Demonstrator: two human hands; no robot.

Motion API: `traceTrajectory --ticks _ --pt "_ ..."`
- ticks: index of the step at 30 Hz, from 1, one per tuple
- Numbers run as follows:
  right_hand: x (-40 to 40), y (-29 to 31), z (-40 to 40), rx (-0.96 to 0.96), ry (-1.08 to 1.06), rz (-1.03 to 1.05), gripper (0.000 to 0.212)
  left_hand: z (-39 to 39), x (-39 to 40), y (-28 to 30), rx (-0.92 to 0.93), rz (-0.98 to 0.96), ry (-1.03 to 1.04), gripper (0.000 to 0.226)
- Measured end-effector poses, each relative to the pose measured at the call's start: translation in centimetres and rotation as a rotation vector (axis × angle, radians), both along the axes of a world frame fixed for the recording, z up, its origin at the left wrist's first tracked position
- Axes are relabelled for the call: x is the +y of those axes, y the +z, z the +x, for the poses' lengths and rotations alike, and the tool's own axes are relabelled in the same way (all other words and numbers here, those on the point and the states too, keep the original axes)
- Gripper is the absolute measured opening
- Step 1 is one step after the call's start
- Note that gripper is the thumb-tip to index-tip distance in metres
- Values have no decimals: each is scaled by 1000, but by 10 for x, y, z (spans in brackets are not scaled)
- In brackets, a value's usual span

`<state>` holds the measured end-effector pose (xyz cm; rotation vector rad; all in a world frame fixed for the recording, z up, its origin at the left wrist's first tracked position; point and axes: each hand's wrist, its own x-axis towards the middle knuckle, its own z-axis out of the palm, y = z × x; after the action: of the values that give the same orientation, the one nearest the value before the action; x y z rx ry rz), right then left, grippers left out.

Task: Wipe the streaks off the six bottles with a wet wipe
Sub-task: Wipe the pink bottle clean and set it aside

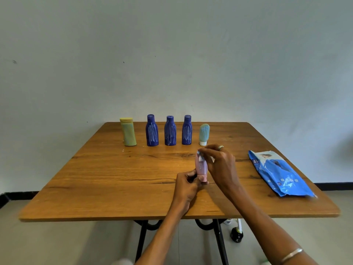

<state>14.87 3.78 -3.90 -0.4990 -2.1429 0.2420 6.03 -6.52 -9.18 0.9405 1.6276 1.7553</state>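
Observation:
My left hand (186,185) grips the lower, cap end of a small pink bottle (201,168) held upright above the table. My right hand (219,161) pinches a white wet wipe (200,156) against the bottle's upper part. At the far side of the table stands a row: a yellow-green bottle (129,134), three dark blue bottles (152,131) (170,131) (186,130) with pale streaks, and a small light-blue tube bottle (204,134) on its white cap.
A blue wet-wipe pack (279,175) lies at the right of the wooden table (114,178). A wall stands just behind the table. Under the table are black legs and a small dark object (236,235) on the floor.

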Motion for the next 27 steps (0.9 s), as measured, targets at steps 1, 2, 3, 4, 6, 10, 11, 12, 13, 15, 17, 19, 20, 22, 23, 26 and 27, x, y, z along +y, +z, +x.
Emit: traceTrajectory --ticks 1,2,3,4,6,10,11,12,13,15,17,19,20,22,23,26,27 --pt "1 -2 -2 -15 2 7 29 0 -1 0 -6 3 3 10" --pt "1 -5 -4 -46 10 21 32 -1 -1 0 -10 8 8 10" --pt "1 -10 -5 -81 22 29 36 -2 -1 0 -14 13 12 11" --pt "1 -14 -4 -106 28 26 40 -2 -2 0 -14 17 14 11" --pt "1 -19 0 -113 29 9 42 -1 -1 0 -12 29 9 10" --pt "-11 -23 12 -133 88 36 35 -1 -1 2 -62 44 28 14" --pt "-15 -25 15 -149 91 48 34 -1 -1 1 -66 42 34 14" --pt "-18 -27 18 -165 89 61 33 -1 0 1 -63 33 42 15" --pt "-20 -27 21 -182 85 69 32 0 0 1 -52 24 44 16" --pt "-19 -24 24 -210 86 84 30 0 1 1 -18 6 45 18" --pt "-17 -17 23 -235 101 96 28 0 1 1 7 -5 50 15" --pt "-14 -8 19 -251 99 106 28 0 1 1 27 -10 59 11" --pt "-12 -4 16 -247 89 107 28 0 1 1 35 -12 63 10" --pt "-5 1 9 -218 68 93 28 1 1 2 37 -14 73 8" --pt "-2 4 5 -195 54 79 27 2 1 3 34 -13 76 8" --pt "8 10 -3 -83 5 7 25 3 0 3 14 -16 73 7" --pt "10 11 -4 -35 -10 -28 23 3 0 3 10 -21 72 6"
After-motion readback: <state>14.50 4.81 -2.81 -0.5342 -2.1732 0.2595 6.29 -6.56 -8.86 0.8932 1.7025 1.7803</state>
